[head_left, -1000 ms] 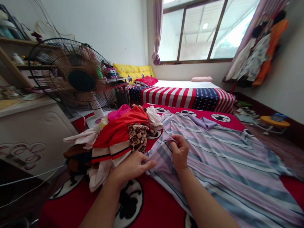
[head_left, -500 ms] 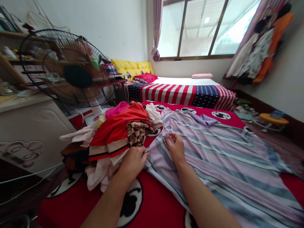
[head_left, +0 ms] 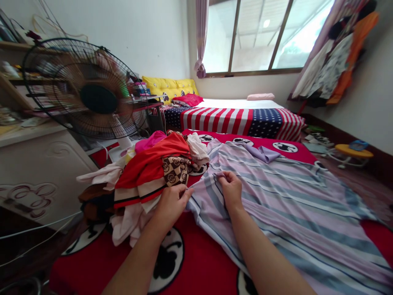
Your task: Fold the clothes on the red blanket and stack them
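A striped garment in lilac, grey and white (head_left: pixel 276 200), with a plain lilac collar (head_left: pixel 264 154) at its far side, lies spread over a red bedcover with black-and-white round prints (head_left: pixel 196 266). My left hand (head_left: pixel 175 200) pinches its near left edge between thumb and fingers. A fold of the same cloth is pinched in my right hand (head_left: pixel 230 186), a little further right. Just beyond my left hand sits a heap of clothes (head_left: pixel 150 164), with red, cream, pink and brown checked pieces.
A large standing fan (head_left: pixel 98 98) stands at the left, by a white cabinet (head_left: pixel 46 164). Across the room is a bed with a stars-and-stripes cover (head_left: pixel 221 119). Clothes (head_left: pixel 334 61) hang on the right wall above a low yellow-topped stool (head_left: pixel 353 150).
My right hand has shifted slightly right and now grips a fold of the striped cloth, pulling it up a little. My left hand keeps its pinch on the edge, nearly still.
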Demonstrator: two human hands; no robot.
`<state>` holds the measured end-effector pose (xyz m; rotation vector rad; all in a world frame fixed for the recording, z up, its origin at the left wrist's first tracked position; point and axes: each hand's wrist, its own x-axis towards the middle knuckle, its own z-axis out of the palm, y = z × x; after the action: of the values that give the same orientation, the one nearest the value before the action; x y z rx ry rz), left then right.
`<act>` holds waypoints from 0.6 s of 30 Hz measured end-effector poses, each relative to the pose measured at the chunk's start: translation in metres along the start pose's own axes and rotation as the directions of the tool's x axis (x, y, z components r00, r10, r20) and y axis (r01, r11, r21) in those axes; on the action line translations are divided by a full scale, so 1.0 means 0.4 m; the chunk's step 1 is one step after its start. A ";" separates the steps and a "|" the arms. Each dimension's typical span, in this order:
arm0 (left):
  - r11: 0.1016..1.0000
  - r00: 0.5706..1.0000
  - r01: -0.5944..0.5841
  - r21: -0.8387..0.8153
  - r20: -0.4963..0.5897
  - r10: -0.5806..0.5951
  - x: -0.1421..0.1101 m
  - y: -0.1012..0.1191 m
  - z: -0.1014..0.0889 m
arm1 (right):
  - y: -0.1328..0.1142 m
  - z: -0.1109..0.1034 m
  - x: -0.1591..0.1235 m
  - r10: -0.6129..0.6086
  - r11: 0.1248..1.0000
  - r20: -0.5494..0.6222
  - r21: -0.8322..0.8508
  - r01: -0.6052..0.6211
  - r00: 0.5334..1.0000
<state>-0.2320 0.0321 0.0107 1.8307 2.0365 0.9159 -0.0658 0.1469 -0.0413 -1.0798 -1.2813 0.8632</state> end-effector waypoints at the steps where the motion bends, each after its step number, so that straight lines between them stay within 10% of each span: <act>1: 0.999 0.999 0.019 0.041 -0.029 -0.018 0.002 -0.001 0.004 | -0.001 0.001 -0.001 -0.005 1.000 0.007 -0.008 0.005 1.000; 7: 0.936 0.992 0.129 0.327 -0.057 -0.116 0.003 0.004 0.022 | 0.011 0.005 0.000 -0.019 0.993 0.045 -0.116 0.024 0.999; 14: 0.959 0.998 0.064 0.278 -0.025 -0.060 0.006 -0.007 0.018 | -0.051 -0.003 -0.003 -0.156 0.906 0.089 -0.384 0.179 0.984; 18: 0.972 0.998 0.064 0.228 -0.033 -0.058 0.012 -0.018 0.018 | -0.176 -0.004 -0.056 -0.020 0.639 0.506 -0.657 0.400 0.863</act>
<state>-0.2345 0.0389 0.0017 1.8630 2.2837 0.7173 -0.0723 0.1047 0.0191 -1.3466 -2.2548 0.3762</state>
